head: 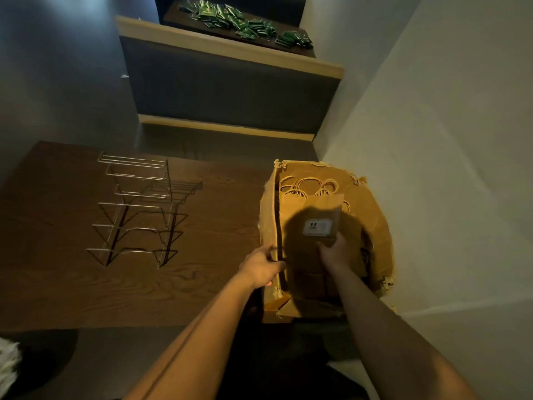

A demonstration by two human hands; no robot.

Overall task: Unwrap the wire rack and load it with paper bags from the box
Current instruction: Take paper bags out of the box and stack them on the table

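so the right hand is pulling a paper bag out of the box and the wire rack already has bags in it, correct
Not quite: the head view shows the wire rack holds no bags yet. The right hand is indeed gripping a paper bag in the box.

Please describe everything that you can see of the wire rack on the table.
The wire rack is made of thin, pale metal wire and looks bare, with no wrapping visible. It has several stepped tiers with V-shaped side supports, all empty. It stands on the dark wooden table, left of the cardboard box and apart from it. Neither hand touches it.
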